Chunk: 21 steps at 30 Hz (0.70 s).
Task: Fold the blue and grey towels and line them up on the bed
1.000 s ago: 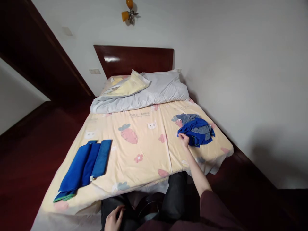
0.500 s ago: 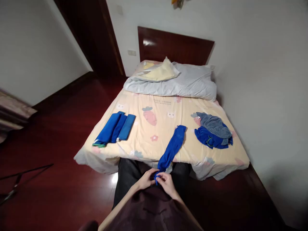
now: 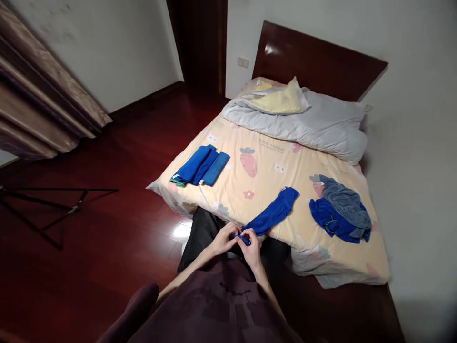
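Two hands meet at the lower middle of the frame, just off the near edge of the bed (image 3: 303,238). The left hand (image 3: 223,239) and the right hand (image 3: 252,250) each pinch the near end of a long blue cloth (image 3: 273,216), and each grip is closed on it with the fingertips only. The rest of that cloth lies bunched and a little twisted on the sheet, running up and to the right from the hands. Its far end is near a loose heap of blue and grey cloths (image 3: 339,212) at the right of the frame, but apart from it. A stack of folded blue cloths (image 3: 200,166) sits well apart near the bed's left edge, and a grey duvet (image 3: 321,126) lies across the head of the bed.

From where I stand the hold looks thin. With so little fabric between the fingers, one corner could slip out and the end would drop over the edge towards the dark floor (image 3: 107,228). The twist is the other worry: if the cloth is pulled taut as it lies, the bunching would likely stay in. A sideways drag to the right could also catch the heap and pull part of it along
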Each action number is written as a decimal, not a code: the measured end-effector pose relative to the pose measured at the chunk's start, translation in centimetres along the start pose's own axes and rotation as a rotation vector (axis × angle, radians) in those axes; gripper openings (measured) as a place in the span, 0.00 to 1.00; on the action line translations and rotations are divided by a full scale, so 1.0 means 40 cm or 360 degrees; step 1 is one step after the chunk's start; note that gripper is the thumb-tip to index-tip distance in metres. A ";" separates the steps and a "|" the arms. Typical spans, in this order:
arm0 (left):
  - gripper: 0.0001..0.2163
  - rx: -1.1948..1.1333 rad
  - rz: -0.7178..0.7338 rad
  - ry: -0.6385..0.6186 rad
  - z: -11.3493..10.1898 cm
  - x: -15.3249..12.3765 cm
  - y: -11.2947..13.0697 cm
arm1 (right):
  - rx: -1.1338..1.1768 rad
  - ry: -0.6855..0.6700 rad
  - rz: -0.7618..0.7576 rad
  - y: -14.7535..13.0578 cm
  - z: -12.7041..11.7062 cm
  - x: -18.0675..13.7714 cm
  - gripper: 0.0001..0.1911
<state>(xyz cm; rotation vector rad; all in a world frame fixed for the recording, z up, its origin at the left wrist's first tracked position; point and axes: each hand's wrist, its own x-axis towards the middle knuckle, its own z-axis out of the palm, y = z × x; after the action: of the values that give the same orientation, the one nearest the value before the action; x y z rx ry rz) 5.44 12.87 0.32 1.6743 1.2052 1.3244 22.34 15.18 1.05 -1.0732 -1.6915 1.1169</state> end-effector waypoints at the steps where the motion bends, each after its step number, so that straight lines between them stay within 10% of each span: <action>1: 0.17 -0.0018 -0.0029 0.0070 -0.006 -0.004 0.002 | 0.0037 -0.0020 0.0012 0.001 0.009 -0.003 0.13; 6: 0.18 -0.0027 -0.0257 0.0324 -0.031 -0.006 0.010 | 0.0089 0.0004 0.0157 0.038 0.014 -0.018 0.13; 13: 0.17 -0.0002 -0.0495 0.0525 -0.048 0.006 0.003 | -0.0107 0.0611 0.0151 0.056 -0.024 -0.036 0.17; 21: 0.26 -0.0238 -0.0281 -0.0057 -0.052 0.021 0.077 | -0.0271 0.0170 -0.0394 -0.045 -0.041 -0.013 0.09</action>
<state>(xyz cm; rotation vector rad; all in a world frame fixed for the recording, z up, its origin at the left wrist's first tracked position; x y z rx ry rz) 4.26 12.52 3.94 1.4463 1.1744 1.2386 23.65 14.66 3.11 -0.9760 -1.8013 0.7573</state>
